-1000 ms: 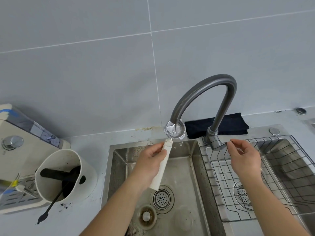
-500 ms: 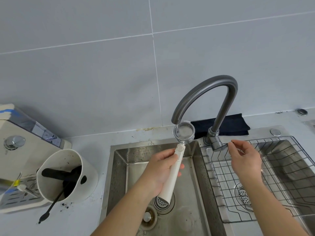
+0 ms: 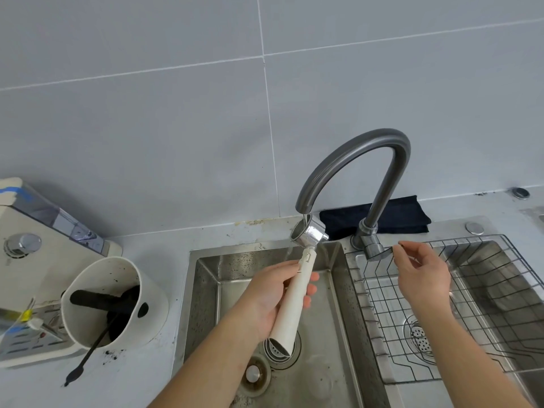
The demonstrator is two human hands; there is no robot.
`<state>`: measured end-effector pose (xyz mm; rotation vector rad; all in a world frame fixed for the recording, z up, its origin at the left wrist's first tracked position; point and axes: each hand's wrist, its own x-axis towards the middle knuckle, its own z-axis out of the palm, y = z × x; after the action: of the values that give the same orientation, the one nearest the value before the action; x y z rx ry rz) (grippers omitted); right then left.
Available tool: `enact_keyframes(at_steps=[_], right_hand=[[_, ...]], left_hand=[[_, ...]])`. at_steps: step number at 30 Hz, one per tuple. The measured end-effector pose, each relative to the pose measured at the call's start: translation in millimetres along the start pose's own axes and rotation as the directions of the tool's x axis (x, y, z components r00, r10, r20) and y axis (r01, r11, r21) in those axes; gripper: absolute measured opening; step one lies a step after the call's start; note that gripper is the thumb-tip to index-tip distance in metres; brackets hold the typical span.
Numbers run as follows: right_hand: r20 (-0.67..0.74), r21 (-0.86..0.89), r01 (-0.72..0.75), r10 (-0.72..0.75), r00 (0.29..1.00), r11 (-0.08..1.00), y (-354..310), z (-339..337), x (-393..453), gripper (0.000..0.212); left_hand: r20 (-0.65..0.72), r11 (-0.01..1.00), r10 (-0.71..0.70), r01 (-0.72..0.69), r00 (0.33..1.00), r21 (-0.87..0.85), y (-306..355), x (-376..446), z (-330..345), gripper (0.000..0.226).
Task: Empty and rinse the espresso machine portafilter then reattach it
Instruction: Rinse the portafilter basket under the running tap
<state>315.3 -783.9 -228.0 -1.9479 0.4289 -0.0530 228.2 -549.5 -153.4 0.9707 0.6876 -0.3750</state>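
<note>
Setting: grey tiled wall point(image 3: 176, 128) behind a pale counter point(image 3: 141, 387) with a steel double sink.
Machine: white espresso machine point(image 3: 32, 260) at the far left edge, only partly in view.
Bin: white knock bin point(image 3: 117, 298) just right of the machine, dark grounds and a black bar inside; a black brush point(image 3: 85, 360) leans out over its rim, loose grounds beside it on the counter.
Left basin: steel basin point(image 3: 206, 304), wet, with a round drain near the bottom.
Left hand: left hand point(image 3: 273, 301) wraps its fingers around the white handle, over the left basin.
Portafilter: portafilter point(image 3: 297, 293) tilted, metal head up beneath the spout, handle end down above the drain.
Tap: grey arched tap point(image 3: 353, 160) between the basins, a thin stream falling into the metal head.
Cloth: dark cloth point(image 3: 400, 216) folded behind the tap.
Right hand: right hand point(image 3: 421, 275) pinches the tap lever point(image 3: 379, 254) with thumb and fingertips.
Rack: wire rack point(image 3: 471, 304) sitting in the right basin.
</note>
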Motion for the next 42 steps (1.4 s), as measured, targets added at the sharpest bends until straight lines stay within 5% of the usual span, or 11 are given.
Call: enact_keyframes(at_steps=[6,14,19,23,35,42], right_hand=[[-0.003,-0.006,-0.001,0.001,1.000,1.000,-1.5,0.9,-0.4,0.018],[-0.010,-0.001,-0.004,0.004,1.000,1.000,-2.7,0.9,-1.6,0.016],[-0.003,0.001,0.002,-0.002,1.000,1.000,-1.8,0.6,-1.3,0.018],[-0.002,0.005,0.002,-0.002,1.000,1.000,-1.8,0.6,-1.0,0.018],[-0.003,-0.005,0.017,-0.017,1.000,1.000,1.8,1.9,1.0,0.019],[-0.006,-0.014,0.019,-0.019,1.000,1.000,2.7,1.6,1.5,0.018]], left_hand=[[-0.043,0.955,0.115,-0.098,0.992,0.281,7.0,2.3,-10.1,0.017],[0.029,0.673,0.298,-0.231,0.954,0.703,20.2,-5.0,-30.7,0.028],[0.010,0.670,0.391,-0.292,0.921,0.683,20.3,-1.9,-40.0,0.031],[-0.025,0.763,0.379,-0.297,0.925,0.574,13.7,4.0,-41.1,0.030],[0.006,0.993,0.107,-0.107,0.994,0.043,-1.4,15.8,-21.1,0.019],[-0.049,0.968,0.054,-0.040,0.997,0.247,-3.1,21.6,-12.0,0.021]])
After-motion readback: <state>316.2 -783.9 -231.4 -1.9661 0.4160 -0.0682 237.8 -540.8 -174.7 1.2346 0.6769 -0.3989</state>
